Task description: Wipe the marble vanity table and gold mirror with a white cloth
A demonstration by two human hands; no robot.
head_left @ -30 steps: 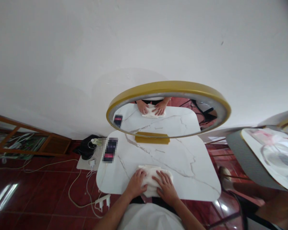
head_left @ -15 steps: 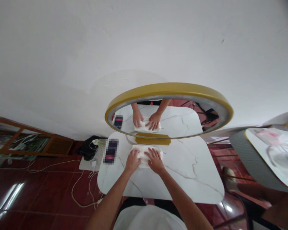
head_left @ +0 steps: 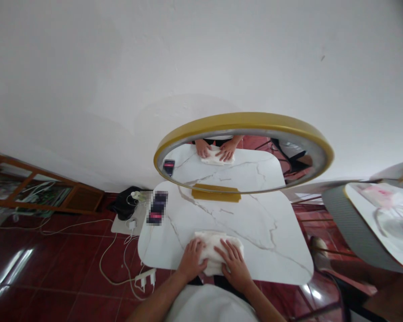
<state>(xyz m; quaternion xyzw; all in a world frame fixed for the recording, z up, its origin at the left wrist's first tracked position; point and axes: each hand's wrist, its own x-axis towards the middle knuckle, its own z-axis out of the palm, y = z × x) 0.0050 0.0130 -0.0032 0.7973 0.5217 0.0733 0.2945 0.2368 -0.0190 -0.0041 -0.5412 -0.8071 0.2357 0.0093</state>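
Note:
A white cloth (head_left: pixel 216 243) lies bunched on the white marble table (head_left: pixel 265 232) near its front edge. My left hand (head_left: pixel 191 259) rests flat on the cloth's left part, fingers spread. Flat on the cloth's right part lies my right hand (head_left: pixel 233 264), its fingers stretched out too. Both hands press the cloth against the tabletop. A round gold-framed mirror (head_left: pixel 243 152) stands at the table's far side and reflects the hands and cloth.
A phone (head_left: pixel 156 208) lies at the table's far left corner. On the red tiled floor to the left are white cables, a power strip (head_left: pixel 146 278) and a black bag (head_left: pixel 124 206). Another marble table (head_left: pixel 383 219) and a chair stand at the right.
Half a second ago both hands held the cloth out near the mirror's base. They have drawn it back across the table to the front edge.

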